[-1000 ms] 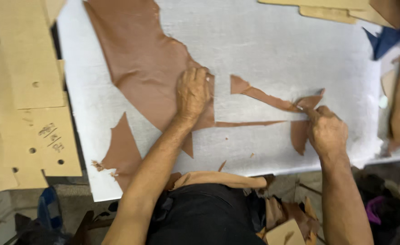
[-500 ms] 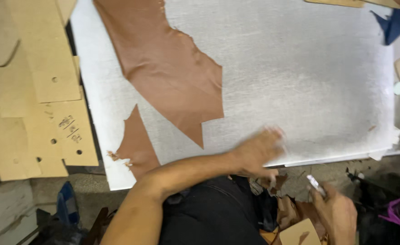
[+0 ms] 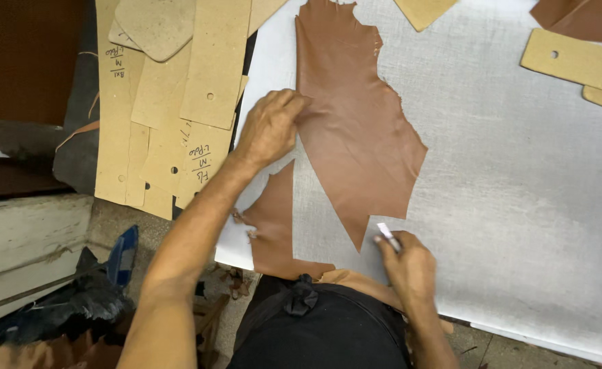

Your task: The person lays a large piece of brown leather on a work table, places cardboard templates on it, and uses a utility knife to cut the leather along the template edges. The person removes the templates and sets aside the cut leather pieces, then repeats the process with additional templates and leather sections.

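Note:
A large irregular piece of brown leather (image 3: pixel 355 130) lies on the white cutting board (image 3: pixel 519 191), tapering to a point near the board's front edge. My left hand (image 3: pixel 270 126) presses down on the leather's left edge, fingers bent. My right hand (image 3: pixel 407 263) is near the front edge, just right of the leather's point, and grips a small knife (image 3: pixel 387 234) with a pale tip. A smaller triangular leather offcut (image 3: pixel 277 222) lies at the board's front left corner, below my left forearm.
Several tan cardboard patterns (image 3: pixel 171 102) are stacked to the left of the board, some with punched holes. More cardboard patterns (image 3: pixel 574 61) and another leather piece (image 3: pixel 588 17) lie at the back right. A blue and black heap (image 3: pixel 103 287) sits on the floor at left.
The view shifted left along the board. My left hand moved from the front edge up onto the leather's left side. My right hand rose from below the table onto the board with the knife.

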A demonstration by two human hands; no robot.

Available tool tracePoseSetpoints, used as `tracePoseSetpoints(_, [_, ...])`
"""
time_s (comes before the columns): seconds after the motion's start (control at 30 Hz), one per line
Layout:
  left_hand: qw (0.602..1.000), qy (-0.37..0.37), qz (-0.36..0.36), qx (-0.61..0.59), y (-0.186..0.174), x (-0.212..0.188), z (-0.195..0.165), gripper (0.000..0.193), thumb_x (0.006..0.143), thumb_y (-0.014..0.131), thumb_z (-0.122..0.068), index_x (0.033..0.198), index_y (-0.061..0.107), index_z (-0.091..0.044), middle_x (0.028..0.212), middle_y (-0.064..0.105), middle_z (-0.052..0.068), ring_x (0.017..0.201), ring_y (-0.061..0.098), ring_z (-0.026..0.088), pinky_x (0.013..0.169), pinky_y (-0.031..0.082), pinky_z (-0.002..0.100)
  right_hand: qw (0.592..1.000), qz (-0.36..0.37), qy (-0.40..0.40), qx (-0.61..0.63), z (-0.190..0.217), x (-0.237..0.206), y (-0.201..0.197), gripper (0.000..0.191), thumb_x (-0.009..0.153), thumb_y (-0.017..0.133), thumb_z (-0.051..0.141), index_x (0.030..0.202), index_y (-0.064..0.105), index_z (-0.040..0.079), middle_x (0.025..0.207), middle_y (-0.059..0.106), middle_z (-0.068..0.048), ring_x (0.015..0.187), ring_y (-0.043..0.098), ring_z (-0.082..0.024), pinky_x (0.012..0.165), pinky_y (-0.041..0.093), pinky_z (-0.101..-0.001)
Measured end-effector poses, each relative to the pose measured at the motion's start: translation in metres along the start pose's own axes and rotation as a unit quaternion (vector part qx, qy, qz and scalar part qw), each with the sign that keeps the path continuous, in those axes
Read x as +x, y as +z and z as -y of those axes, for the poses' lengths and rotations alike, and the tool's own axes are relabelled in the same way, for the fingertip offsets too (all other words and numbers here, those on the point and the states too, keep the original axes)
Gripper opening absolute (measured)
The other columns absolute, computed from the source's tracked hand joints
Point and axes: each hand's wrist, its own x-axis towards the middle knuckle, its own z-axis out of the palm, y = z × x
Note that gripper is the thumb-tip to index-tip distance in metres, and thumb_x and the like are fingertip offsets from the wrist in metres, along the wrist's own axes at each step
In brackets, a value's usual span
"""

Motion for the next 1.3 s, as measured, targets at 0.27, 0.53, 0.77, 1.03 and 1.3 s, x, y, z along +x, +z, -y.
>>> tracePoseSetpoints(0.27, [0.954, 0.206, 0.211, -0.052, 0.025, -0.043, -0.049, 0.081, 0.066, 0.082, -0.034, 0.138, 0.054, -0.011, 0.149, 0.043, 0.024, 0.145, 0.035, 0.040, 0.120, 0.028, 0.057, 0.985, 0.117, -0.100, 0.077, 0.025, 0.025, 0.030, 0.012, 0.084, 0.072, 0.014, 0.089, 0.069, 0.003, 0.084, 0.074, -0.019, 0.076, 0.069, -0.032, 0.067, 0.054, -0.0406])
tracePoseSetpoints(0.53, [0.983, 0.118, -0.141, -0.020, 0.052, -0.005, -0.034, 0.018, 0.097, 0.070, -0.009, 0.115, 0.075, -0.012, 0.119, 0.074, 0.006, 0.120, 0.067, 0.023, 0.113, 0.048, 0.047, 0.869, 0.195, -0.340, 0.303, -0.049, -0.017, -0.105, 0.032, 0.073, 0.072, 0.019, 0.067, 0.042, 0.011, 0.101, 0.075, -0.023, 0.089, 0.069, -0.024, 0.079, 0.055, -0.0348])
tracePoseSetpoints(0.77, [0.970, 0.175, -0.149, -0.074, 0.004, 0.079, -0.059, 0.027, 0.096, 0.062, 0.006, 0.111, 0.079, -0.009, 0.108, 0.079, 0.011, 0.103, 0.075, 0.024, 0.090, 0.061, 0.035, 0.848, -0.094, -0.087, 0.514, -0.080, 0.010, -0.208, 0.007, 0.090, 0.055, 0.002, 0.084, 0.057, -0.002, 0.099, 0.069, -0.025, 0.075, 0.062, -0.020, 0.072, 0.056, -0.0330])
tracePoseSetpoints(1.03, [0.903, 0.287, -0.249, 0.199, -0.088, 0.081, -0.048, 0.009, 0.095, 0.073, 0.001, 0.101, 0.078, -0.003, 0.100, 0.074, 0.008, 0.088, 0.070, 0.023, 0.073, 0.054, 0.037, 0.846, -0.132, -0.268, 0.442, -0.080, 0.126, -0.216, 0.014, 0.094, 0.064, -0.008, 0.089, 0.056, 0.001, 0.135, 0.068, -0.030, 0.066, 0.059, -0.012, 0.052, 0.041, -0.0235])
tracePoseSetpoints(1.3, [0.980, 0.171, 0.045, 0.092, 0.045, -0.070, -0.118, 0.024, 0.084, 0.071, -0.004, 0.107, 0.075, -0.008, 0.106, 0.072, 0.010, 0.103, 0.068, 0.024, 0.092, 0.058, 0.037, 0.995, -0.029, 0.073, 0.065, -0.179, 0.081, -0.221, 0.006, 0.093, 0.073, 0.012, 0.093, 0.072, 0.006, 0.072, 0.063, -0.007, 0.058, 0.048, -0.015, 0.052, 0.039, -0.0320])
